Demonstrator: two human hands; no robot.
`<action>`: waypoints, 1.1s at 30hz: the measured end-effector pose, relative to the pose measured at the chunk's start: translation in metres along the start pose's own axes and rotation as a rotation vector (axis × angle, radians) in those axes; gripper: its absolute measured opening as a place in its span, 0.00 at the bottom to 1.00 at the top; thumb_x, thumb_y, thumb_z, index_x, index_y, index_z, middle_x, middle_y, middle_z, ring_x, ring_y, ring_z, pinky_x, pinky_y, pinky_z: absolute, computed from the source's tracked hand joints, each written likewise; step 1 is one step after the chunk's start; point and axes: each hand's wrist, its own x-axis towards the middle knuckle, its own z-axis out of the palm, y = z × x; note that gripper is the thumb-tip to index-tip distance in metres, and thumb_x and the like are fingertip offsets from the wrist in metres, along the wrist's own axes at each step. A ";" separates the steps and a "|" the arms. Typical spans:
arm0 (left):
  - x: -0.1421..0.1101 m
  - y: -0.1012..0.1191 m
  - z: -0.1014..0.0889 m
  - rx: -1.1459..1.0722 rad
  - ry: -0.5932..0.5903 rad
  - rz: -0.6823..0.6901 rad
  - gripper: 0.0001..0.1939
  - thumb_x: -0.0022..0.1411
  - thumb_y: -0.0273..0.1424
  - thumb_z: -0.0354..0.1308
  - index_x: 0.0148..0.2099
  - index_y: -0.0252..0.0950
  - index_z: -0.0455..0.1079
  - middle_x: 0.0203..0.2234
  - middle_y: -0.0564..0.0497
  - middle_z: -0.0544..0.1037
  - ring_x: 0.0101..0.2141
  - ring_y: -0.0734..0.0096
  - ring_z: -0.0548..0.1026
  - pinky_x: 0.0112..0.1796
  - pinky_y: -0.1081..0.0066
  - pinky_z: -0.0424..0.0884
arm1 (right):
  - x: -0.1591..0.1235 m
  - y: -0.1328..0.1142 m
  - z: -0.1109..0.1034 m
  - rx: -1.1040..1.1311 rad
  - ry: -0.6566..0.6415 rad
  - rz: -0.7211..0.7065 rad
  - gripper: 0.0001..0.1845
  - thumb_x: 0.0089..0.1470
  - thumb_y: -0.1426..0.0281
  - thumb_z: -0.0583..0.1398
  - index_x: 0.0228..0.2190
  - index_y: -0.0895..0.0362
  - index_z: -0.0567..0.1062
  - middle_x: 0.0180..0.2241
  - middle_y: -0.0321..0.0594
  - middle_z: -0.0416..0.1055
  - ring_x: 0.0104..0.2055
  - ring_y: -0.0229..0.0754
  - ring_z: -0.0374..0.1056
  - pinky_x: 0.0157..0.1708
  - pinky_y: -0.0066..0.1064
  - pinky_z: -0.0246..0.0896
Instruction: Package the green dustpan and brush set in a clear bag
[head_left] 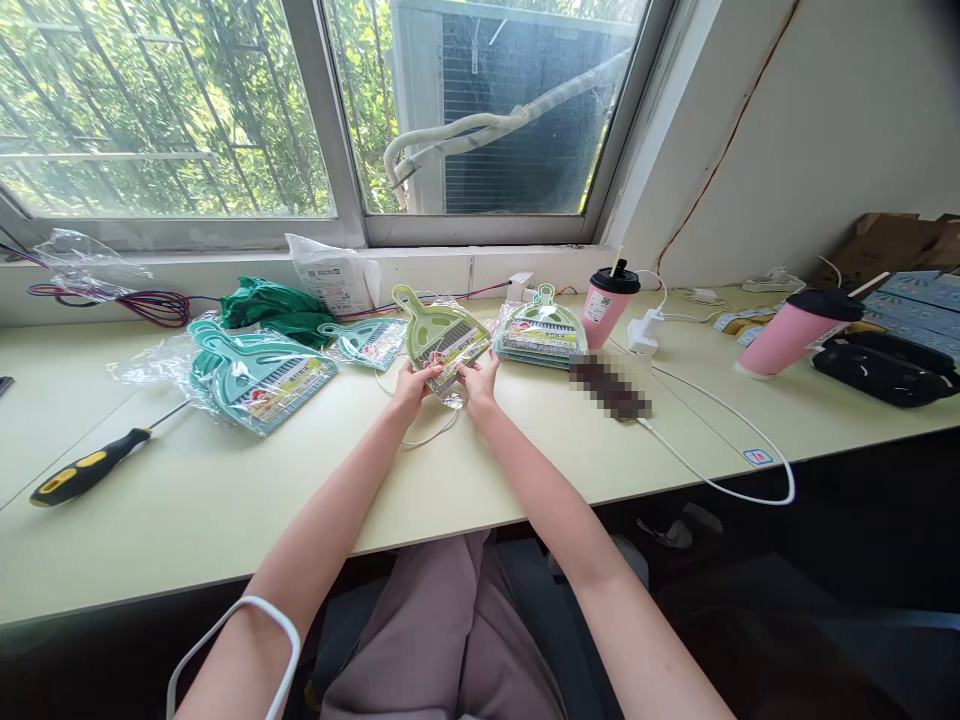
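Observation:
Between my two hands I hold a light green mini dustpan and brush set (446, 335) in clear wrapping, tilted just above the table. My left hand (412, 388) grips its lower left edge, thumb on the label. My right hand (480, 380) pinches the lower right side. To the right sits a stack of wrapped green dustpan sets (544, 328). On the left lie several wrapped teal dustpan sets (259, 375), overlapping. One smaller teal set (367, 342) rests just left of the held one, near a green plastic bag (274, 312).
A screwdriver (94, 466) lies at the left. Right of the stack stand a pink cup (609, 305) and a white charger (645, 330), its cable (720, 405) looping over the table edge. Another pink cup (795, 330) leans by a black pouch (885, 368). Wires (157, 306) run along the window wall.

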 end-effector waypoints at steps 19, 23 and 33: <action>0.002 -0.002 -0.004 -0.006 0.026 0.014 0.25 0.34 0.26 0.70 0.39 0.33 0.70 0.31 0.47 0.79 0.34 0.61 0.78 0.33 0.66 0.74 | -0.003 -0.004 0.003 -0.033 0.021 0.015 0.43 0.50 0.77 0.61 0.63 0.49 0.51 0.44 0.38 0.76 0.38 0.37 0.75 0.40 0.31 0.76; 0.008 0.003 -0.010 0.013 0.030 0.018 0.25 0.32 0.27 0.70 0.38 0.34 0.71 0.30 0.48 0.79 0.30 0.64 0.77 0.31 0.67 0.74 | 0.002 -0.010 -0.001 -0.159 0.098 -0.076 0.39 0.53 0.74 0.60 0.62 0.50 0.51 0.44 0.38 0.76 0.39 0.37 0.75 0.35 0.29 0.75; 0.018 0.018 -0.034 0.109 -0.095 0.136 0.24 0.34 0.28 0.71 0.39 0.33 0.75 0.32 0.46 0.81 0.35 0.61 0.78 0.36 0.66 0.74 | 0.009 -0.023 -0.014 -0.635 0.180 -0.390 0.16 0.56 0.61 0.62 0.43 0.52 0.66 0.31 0.29 0.77 0.18 0.34 0.65 0.31 0.28 0.60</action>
